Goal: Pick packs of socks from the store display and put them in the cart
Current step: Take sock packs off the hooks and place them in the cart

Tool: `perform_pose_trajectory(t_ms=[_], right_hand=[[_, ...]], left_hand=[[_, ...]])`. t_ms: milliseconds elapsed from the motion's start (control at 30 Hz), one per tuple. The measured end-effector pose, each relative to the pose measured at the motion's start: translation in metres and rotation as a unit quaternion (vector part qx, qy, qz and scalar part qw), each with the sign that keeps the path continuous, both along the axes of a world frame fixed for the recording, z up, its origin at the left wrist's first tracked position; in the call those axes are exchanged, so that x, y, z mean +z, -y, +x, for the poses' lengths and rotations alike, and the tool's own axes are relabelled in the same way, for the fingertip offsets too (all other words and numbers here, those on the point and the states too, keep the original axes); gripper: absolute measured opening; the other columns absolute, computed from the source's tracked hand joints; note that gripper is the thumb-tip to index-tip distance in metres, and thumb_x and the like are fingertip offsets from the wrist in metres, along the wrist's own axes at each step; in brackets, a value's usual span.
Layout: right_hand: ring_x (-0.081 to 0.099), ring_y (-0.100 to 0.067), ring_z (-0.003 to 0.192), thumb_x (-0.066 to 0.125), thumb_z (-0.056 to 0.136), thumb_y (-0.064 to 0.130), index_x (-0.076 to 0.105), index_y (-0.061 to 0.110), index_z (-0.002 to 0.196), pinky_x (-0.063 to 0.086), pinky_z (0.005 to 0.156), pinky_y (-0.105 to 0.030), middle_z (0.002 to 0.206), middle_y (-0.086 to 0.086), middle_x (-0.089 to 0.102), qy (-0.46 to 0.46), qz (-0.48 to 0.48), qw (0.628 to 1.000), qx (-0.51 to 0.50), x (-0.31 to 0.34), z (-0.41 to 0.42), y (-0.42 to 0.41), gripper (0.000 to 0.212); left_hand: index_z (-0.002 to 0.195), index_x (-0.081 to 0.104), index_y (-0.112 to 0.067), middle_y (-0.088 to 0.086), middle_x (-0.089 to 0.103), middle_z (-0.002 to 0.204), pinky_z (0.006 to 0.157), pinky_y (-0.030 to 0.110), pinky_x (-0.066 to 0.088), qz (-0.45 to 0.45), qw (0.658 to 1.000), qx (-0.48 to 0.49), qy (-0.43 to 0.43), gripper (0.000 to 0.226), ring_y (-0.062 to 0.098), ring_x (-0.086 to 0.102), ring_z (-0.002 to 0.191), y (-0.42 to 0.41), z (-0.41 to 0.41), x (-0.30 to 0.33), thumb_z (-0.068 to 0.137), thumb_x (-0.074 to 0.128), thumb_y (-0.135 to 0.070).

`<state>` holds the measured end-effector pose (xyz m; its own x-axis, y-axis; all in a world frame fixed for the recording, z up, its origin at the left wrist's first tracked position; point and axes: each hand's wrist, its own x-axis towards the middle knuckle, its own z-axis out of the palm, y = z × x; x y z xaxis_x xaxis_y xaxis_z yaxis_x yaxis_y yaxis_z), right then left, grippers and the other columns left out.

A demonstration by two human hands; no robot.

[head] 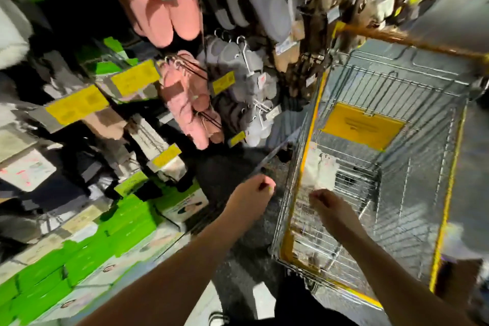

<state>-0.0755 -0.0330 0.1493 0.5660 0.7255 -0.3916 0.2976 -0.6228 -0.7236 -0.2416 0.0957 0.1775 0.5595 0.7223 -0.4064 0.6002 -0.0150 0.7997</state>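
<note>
Socks: one white fluffy sock pack lies inside the silver wire shopping cart with yellow rim trim, against the cart's left wall, just beyond the right hand. Whether the hand touches the pack cannot be told; motion blur.

Right hand: over the cart's near-left corner, arm reaching in from the near right, fingers curled inward. It appears to hold nothing, though blur makes this uncertain.

Left hand: outside the cart, just left of its left wall, above dark floor. Forearm runs in from the near left. Fingers curled into a loose fist; a small dark item may sit at the fingertips, not identifiable.

Labels: yellow rectangular sign hangs on the cart's far inner wall; printed lines present, unreadable. Yellow price tags on the display hooks at left; print blurred, unreadable. No brand legible anywhere.

Display, left and far: pink plush slippers on hooks, grey plush slippers to their right, more pink and grey pairs hanging above. Bright green and white boxes stacked along the near left shelf, with a pictured face on some; text not readable.
</note>
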Motion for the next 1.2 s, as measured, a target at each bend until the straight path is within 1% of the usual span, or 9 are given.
perform_pose_trajectory(t_ms=[200,300,467,700,800,867,1000,1100,1200], right_hand=[[0.056,-0.020,0.066,0.057,0.101,0.031,0.066,0.023,0.094,0.043,0.060,-0.029,0.086,-0.013,0.070,-0.070,-0.070,0.991,-0.093,-0.075,0.113,0.026,0.014],[0.056,-0.024,0.070,0.058,0.099,0.026,0.064,0.021,0.081,0.042,0.066,-0.039,0.082,-0.014,0.068,-0.115,-0.107,0.981,-0.115,-0.133,0.166,0.027,0.020],[0.060,-0.027,0.079,0.054,0.100,0.010,0.067,0.007,0.093,0.041,0.069,-0.035,0.087,-0.020,0.068,-0.215,-0.144,0.955,-0.145,-0.204,0.230,0.006,0.015],[0.054,-0.021,0.071,0.050,0.102,0.019,0.058,0.016,0.075,0.040,0.067,-0.029,0.078,-0.009,0.059,-0.254,-0.177,0.929,-0.203,-0.297,0.283,-0.037,0.028],[0.052,-0.014,0.067,0.050,0.103,0.026,0.059,0.014,0.093,0.041,0.051,-0.015,0.080,-0.005,0.058,-0.261,-0.187,0.919,-0.228,-0.322,0.299,-0.056,0.018],[0.056,-0.012,0.069,0.057,0.101,0.030,0.058,0.014,0.105,0.039,0.040,-0.011,0.083,-0.001,0.060,-0.295,-0.182,0.903,-0.253,-0.340,0.305,-0.067,0.017],[0.069,-0.031,0.100,0.085,0.059,0.066,0.055,0.001,0.126,0.058,0.085,-0.040,0.111,-0.016,0.070,-0.348,-0.152,0.878,-0.291,-0.390,0.306,-0.080,0.098],[0.068,-0.024,0.092,0.079,0.082,0.044,0.056,0.001,0.113,0.054,0.098,-0.043,0.101,-0.012,0.069,-0.367,-0.144,0.863,-0.315,-0.398,0.302,-0.090,0.058],[0.068,-0.029,0.105,0.082,0.076,0.047,0.051,0.004,0.134,0.057,0.093,-0.045,0.120,-0.017,0.068,-0.373,-0.128,0.859,-0.327,-0.408,0.300,-0.098,0.078]], left_hand=[[0.102,0.062,-0.018,0.003,0.062,0.091,0.060,0.014,0.041,-0.075,0.995,-0.056,-0.028,0.012,0.009,0.054,0.070,0.025,0.128,-0.035,0.102,0.052,-0.025],[0.110,0.065,-0.011,0.007,0.062,0.093,0.062,0.017,0.045,-0.098,0.991,-0.057,-0.068,0.021,0.011,0.052,0.070,0.023,0.186,-0.067,0.102,0.052,-0.025],[0.109,0.059,-0.020,-0.001,0.055,0.076,0.034,0.010,0.035,-0.162,0.978,-0.027,-0.128,0.010,0.006,0.048,0.057,0.013,0.275,-0.127,0.103,0.051,-0.018],[0.113,0.058,-0.018,-0.001,0.063,0.094,0.052,0.026,0.036,-0.101,0.972,0.005,-0.210,0.017,0.013,0.053,0.069,-0.024,0.348,-0.241,0.102,0.045,-0.022],[0.129,0.058,-0.008,0.012,0.065,0.122,0.075,0.029,0.046,-0.136,0.959,-0.009,-0.247,0.034,0.030,0.062,0.101,-0.029,0.368,-0.282,0.104,0.044,-0.026],[0.136,0.054,0.000,0.013,0.062,0.126,0.070,0.022,0.045,-0.187,0.949,0.019,-0.253,0.045,0.030,0.062,0.105,-0.025,0.377,-0.310,0.104,0.048,-0.031],[0.140,0.049,-0.003,0.009,0.065,0.114,0.066,0.023,0.045,-0.263,0.932,0.119,-0.219,0.058,0.019,0.060,0.090,-0.014,0.382,-0.349,0.102,0.053,-0.046],[0.134,0.054,-0.004,0.005,0.062,0.098,0.061,0.019,0.049,-0.296,0.922,0.163,-0.189,0.052,0.014,0.057,0.075,-0.014,0.383,-0.370,0.101,0.056,-0.043],[0.128,0.061,-0.007,0.015,0.068,0.112,0.091,0.042,0.051,-0.333,0.910,0.202,-0.144,0.043,0.031,0.064,0.103,-0.016,0.382,-0.385,0.098,0.060,-0.038]])
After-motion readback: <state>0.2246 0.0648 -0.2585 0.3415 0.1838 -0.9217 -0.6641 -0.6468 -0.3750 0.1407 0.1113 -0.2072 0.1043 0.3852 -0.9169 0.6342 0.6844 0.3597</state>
